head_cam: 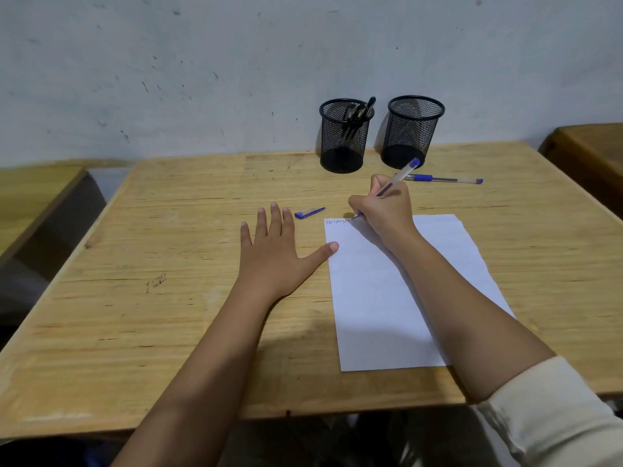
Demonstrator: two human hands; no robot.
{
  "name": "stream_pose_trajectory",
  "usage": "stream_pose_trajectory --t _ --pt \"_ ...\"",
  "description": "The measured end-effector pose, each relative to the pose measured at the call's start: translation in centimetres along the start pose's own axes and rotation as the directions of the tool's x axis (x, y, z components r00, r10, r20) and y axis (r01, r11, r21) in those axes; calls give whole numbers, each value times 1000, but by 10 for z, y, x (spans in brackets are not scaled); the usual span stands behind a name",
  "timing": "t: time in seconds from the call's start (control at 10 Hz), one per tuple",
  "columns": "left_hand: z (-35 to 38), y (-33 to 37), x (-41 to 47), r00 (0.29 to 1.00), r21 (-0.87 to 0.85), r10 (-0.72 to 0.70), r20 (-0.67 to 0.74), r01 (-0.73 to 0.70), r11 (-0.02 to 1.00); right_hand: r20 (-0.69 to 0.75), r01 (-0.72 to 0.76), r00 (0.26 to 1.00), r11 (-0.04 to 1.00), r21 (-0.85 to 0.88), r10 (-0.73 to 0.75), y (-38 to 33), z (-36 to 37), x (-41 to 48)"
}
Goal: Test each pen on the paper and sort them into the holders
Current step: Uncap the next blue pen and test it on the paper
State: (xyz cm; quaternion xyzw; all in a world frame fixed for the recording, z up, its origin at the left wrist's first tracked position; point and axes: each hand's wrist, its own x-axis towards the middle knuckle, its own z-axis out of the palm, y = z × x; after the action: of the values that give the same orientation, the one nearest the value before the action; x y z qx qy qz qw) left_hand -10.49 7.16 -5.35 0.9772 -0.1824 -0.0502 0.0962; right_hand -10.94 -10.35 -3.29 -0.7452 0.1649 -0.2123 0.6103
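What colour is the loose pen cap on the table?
The cap is blue; head view.

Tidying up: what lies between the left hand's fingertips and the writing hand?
A blue pen cap lies on the table, touching neither left hand nor right hand; head view.

My pen (399, 178) is clear with a blue end. Cap (309, 212): blue. Paper (371, 315): white. Left holder (344, 143) and right holder (409, 133): black mesh. Table (168, 230): pale wood grain. My sleeve (556, 416): cream.
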Motion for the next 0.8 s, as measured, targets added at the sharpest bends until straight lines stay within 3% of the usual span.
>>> stream_pose_trajectory --t 0.8 --pt "-1 1 -1 1000 -4 -1 6 1 1000 -16 10 1000 1000 -22 -10 -3 -3 -1"
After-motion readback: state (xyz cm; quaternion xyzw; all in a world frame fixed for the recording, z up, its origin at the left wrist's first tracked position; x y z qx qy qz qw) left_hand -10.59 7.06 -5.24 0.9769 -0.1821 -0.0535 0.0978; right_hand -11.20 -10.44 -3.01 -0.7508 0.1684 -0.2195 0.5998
